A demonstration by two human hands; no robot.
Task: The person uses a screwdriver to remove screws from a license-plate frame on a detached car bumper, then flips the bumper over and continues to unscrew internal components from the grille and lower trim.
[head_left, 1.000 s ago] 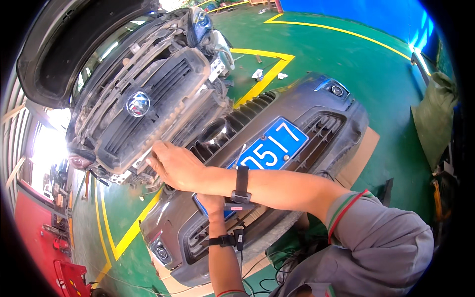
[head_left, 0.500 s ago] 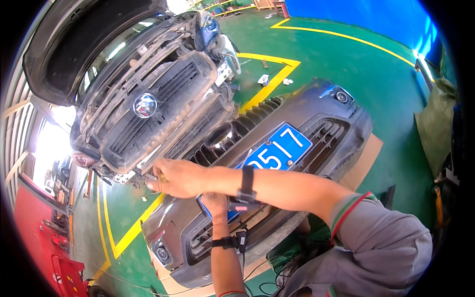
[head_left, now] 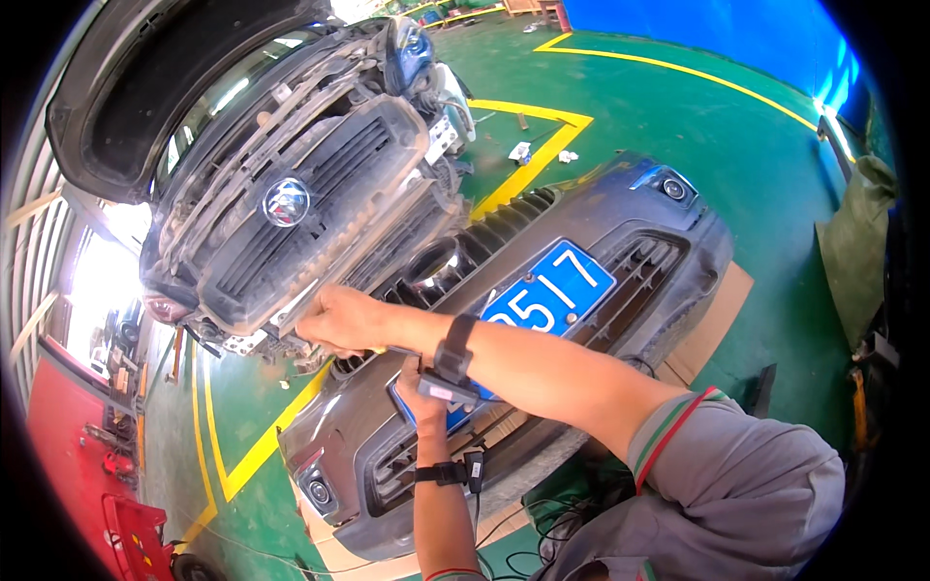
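Bumper (head_left: 523,249): slants lower left to upper right beneath left hand (head_left: 422,399), nearer, by the blue plate (head_left: 557,281), and right hand (head_left: 341,320), farther forward; fingers half hidden, cannot tell whether clamped.

Under the left hand (head_left: 423,392) and right hand (head_left: 341,321), the bumper (head_left: 513,257) is a dark brownish grey, and the number plate (head_left: 557,290) just right of the grip is vivid blue with white characters. Black wrist straps (head_left: 452,349) ring both wrists; nearer the body, the grey sleeve (head_left: 746,474) ends in red and green stripes. Beyond the grip, the grille (head_left: 334,165) is dusty black around a silver emblem (head_left: 287,201). Farther around it come green floor (head_left: 659,111) with yellow lines (head_left: 533,170), red equipment (head_left: 77,416) leftward and a bright blue panel (head_left: 697,48) rightward
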